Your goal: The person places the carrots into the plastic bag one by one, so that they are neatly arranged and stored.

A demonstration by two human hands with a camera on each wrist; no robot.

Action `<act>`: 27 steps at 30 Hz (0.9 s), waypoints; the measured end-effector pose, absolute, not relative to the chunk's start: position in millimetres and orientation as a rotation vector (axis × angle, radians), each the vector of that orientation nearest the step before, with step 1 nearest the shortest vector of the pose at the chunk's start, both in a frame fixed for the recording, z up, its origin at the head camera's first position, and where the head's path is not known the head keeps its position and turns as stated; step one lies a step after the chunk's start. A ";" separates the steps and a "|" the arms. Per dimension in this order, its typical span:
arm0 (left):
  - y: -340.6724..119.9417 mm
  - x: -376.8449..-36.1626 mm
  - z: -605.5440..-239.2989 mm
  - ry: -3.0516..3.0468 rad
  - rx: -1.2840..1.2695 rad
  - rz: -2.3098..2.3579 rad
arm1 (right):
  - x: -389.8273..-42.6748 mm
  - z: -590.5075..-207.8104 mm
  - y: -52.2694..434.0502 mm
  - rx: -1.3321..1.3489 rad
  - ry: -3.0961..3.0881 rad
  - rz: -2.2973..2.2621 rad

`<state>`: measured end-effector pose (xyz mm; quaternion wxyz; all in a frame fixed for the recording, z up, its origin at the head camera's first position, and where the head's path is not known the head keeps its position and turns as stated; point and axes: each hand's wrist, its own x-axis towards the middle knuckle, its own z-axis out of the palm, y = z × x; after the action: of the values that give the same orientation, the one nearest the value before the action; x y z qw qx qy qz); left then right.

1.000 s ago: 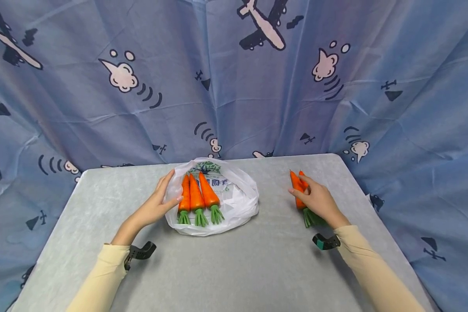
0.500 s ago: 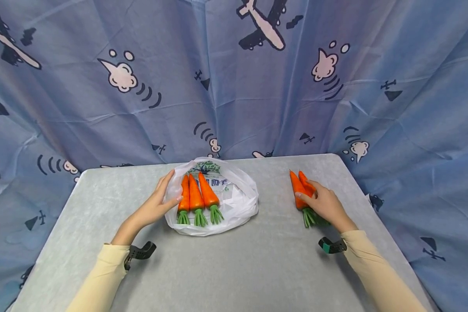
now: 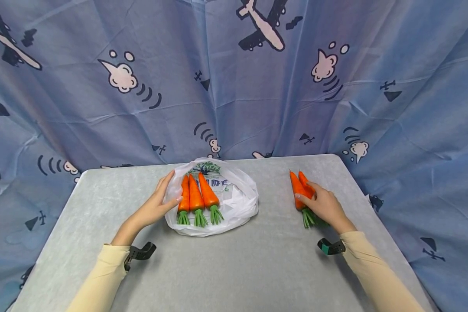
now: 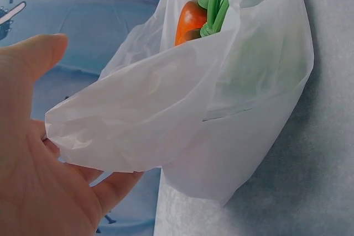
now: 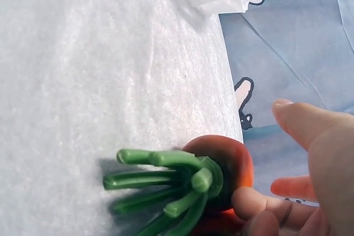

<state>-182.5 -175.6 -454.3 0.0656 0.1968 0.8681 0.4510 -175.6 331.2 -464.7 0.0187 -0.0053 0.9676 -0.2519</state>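
Observation:
Three carrots [image 3: 196, 197] with green stems lie in a white plastic bag [image 3: 242, 212] left of the table's middle. My left hand [image 3: 154, 206] is at the bag's left side, thumb spread away from the fingers, which reach behind the plastic in the left wrist view; part of them is hidden there. Two more carrots lie side by side at the right, a left one [image 3: 297, 186] and a right one [image 3: 303, 178]. Over the right one, partly covering it, is my right hand [image 3: 327, 208]. Its thumb stands apart in the right wrist view, a fingertip right at an orange carrot [image 5: 235, 156].
The grey table [image 3: 234, 268] runs out to rounded back corners. Behind it hangs a blue curtain [image 3: 171, 86] printed with planes. Dark camera bands sit on both wrists, the left band [image 3: 140, 252] and the right band [image 3: 330, 247].
My right hand has drawn slightly right and toward me, showing more of both carrots. My left hand and the bag have stayed in place.

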 end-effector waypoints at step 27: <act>-177.5 -182.9 -456.8 2.608 0.577 1.361 | -177.7 -469.4 321.2 0.058 3.040 -0.574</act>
<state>-182.9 -177.5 -456.8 0.0718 0.1919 0.8678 0.4527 -177.7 321.2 -469.4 0.0237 0.0188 0.9822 -0.1854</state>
